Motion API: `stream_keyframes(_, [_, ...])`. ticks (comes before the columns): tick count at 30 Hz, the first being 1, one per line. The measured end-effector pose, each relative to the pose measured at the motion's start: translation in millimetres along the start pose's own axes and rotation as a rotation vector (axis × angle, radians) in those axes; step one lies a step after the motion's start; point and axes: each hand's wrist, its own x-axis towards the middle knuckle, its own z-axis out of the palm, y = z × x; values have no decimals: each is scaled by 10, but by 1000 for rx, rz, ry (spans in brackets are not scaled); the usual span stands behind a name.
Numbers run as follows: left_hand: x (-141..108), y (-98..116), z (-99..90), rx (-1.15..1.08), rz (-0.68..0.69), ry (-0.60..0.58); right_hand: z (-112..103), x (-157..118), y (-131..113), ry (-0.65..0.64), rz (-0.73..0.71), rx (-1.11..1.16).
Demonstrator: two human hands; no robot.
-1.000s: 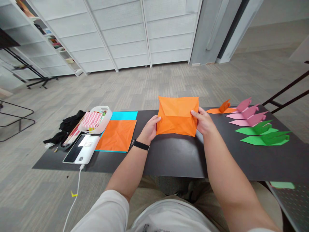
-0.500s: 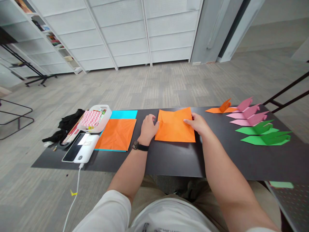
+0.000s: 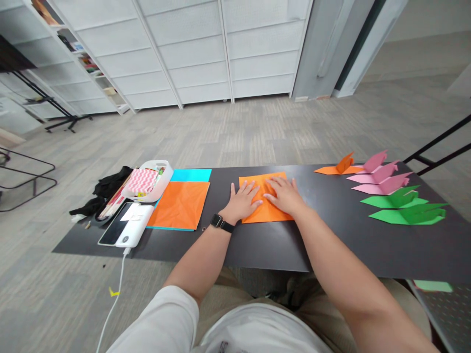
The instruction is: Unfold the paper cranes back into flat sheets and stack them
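A sheet of orange paper lies on the dark table in front of me. My left hand rests flat on the left part of the sheet with its fingers spread. On the right part lies my right hand, palm down, its fingers stretched toward the left hand. Both hands touch the paper and cover much of its middle. Left of them sits another stack of orange paper, with blue paper showing under it.
Folded paper birds line the right side: an orange one, several pink ones and green ones. At the left are a white basket, a phone, a white power bank with a cable, and black cloth.
My right hand has let go of the sheet's right edge and moved left onto it. My left hand has moved right onto the paper, which now lies flatter.
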Motion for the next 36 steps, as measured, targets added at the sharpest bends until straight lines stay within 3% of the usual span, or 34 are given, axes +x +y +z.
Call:
stream_keyframes(3, [-14,16,16,59,-20,-7,62,10,32,-109,58,-96])
stream_keyframes(9, [-46,93,12,263,-121,3,13,-36,299,-109,73,-195])
stream_keyframes(11, [-53,110,-26,297,-209,55,24,-50,325,-95,75,-216])
stream_keyframes(14, [-14,157,-79,326,-315,236,53,-53,319,-88,72,-222])
stream_keyframes(16, [56,206,-78,309,-203,287,64,-49,315,-94,70,-213])
stream_keyframes(17, [100,229,-62,284,-89,252,66,-47,317,-96,71,-209])
stream_keyframes(20, [225,243,24,194,197,19,62,-42,334,-103,74,-202])
stream_keyframes(22, [270,180,64,172,193,-65,57,-40,347,-117,77,-197])
stream_keyframes(24, [278,71,45,186,112,-66,55,-35,356,-131,79,-189])
stream_keyframes(28, [239,-106,-185,292,-80,22,63,-19,368,-141,83,-184])
stream_keyframes(31, [199,-37,-369,349,-212,140,70,-9,377,-145,91,-187])
stream_keyframes(33, [143,113,-404,285,-168,208,68,-7,377,-141,102,-190])
stream_keyframes(34, [99,203,-389,213,-81,190,67,-6,374,-139,106,-191])
stream_keyframes(36, [-21,370,-304,31,127,29,65,-6,362,-140,106,-195])
